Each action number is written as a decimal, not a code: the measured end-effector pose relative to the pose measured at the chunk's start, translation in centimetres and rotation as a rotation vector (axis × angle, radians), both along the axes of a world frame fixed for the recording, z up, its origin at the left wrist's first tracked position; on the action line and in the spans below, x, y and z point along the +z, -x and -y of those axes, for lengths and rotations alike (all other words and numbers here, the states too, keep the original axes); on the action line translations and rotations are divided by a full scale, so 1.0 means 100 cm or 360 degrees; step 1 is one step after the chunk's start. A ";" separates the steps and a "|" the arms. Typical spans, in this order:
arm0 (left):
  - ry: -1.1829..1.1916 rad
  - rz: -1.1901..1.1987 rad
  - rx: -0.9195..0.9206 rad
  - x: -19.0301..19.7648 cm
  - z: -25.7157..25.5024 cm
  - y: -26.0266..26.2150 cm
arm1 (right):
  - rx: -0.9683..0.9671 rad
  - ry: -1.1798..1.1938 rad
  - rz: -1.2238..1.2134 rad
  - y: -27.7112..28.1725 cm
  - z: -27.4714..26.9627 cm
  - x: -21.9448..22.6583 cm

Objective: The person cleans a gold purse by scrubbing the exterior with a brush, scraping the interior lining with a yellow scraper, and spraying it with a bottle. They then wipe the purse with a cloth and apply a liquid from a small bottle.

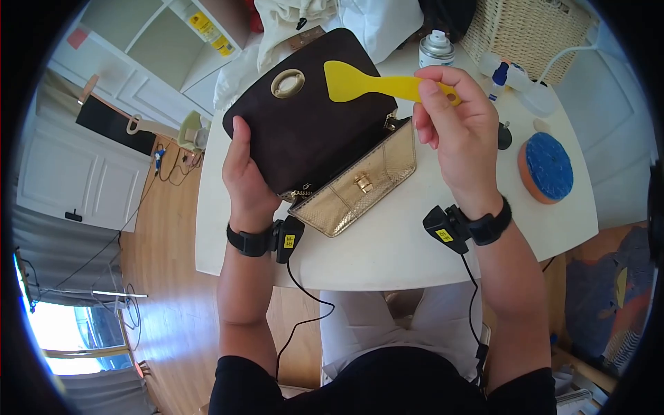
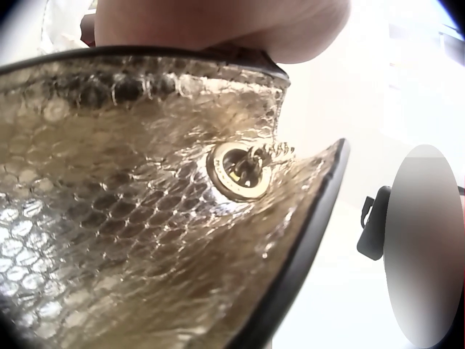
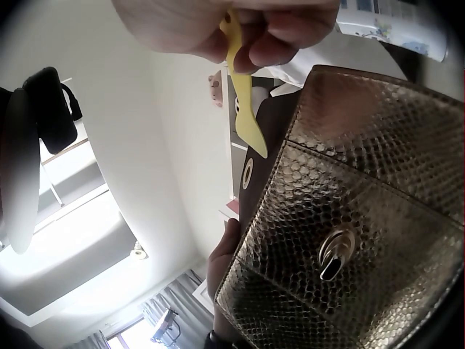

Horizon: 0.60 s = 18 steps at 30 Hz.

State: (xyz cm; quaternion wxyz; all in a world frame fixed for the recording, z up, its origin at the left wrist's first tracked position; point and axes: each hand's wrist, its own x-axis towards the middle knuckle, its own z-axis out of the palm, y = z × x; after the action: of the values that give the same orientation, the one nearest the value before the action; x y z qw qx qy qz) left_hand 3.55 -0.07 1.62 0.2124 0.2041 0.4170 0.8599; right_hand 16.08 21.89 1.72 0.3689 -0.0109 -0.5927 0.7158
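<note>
A gold snakeskin-textured bag (image 1: 346, 197) stands with its dark flap (image 1: 304, 131) raised, the flap's inner side facing up. My left hand (image 1: 245, 176) holds the bag at its left side, thumb lying on the flap. Between the thumb and fingers of my right hand (image 1: 460, 124) is the handle of a yellow scraper (image 1: 353, 81), its wide blade over the flap beside the oval metal ring (image 1: 288, 84). The left wrist view shows the bag's side (image 2: 131, 203) with a metal eyelet (image 2: 240, 171). In the right wrist view, the turn clasp (image 3: 336, 254) is on the gold front.
On the white table (image 1: 373, 263), a round blue-topped pad (image 1: 550, 166) lies at the right. A spray can (image 1: 436, 52), a blue-capped bottle (image 1: 498, 79) and a woven basket (image 1: 522, 31) stand toward the back. White cloth is behind the bag.
</note>
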 end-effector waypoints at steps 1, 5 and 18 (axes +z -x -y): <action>-0.0004 0.0004 0.0007 0.000 0.000 0.000 | 0.0007 0.0022 0.0012 0.001 0.000 -0.001; 0.0030 -0.0056 0.0031 0.001 -0.001 0.000 | -0.0112 0.0064 0.0002 0.004 -0.002 -0.004; 0.0023 -0.0019 0.0031 0.001 -0.001 -0.002 | -0.0345 -0.0099 0.0055 0.009 -0.012 -0.007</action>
State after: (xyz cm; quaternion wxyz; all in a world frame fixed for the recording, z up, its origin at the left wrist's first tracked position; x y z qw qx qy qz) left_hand 3.73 0.02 1.70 0.2028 0.2037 0.4263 0.8577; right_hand 15.18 23.10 0.97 0.4341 -0.0758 -0.6163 0.6527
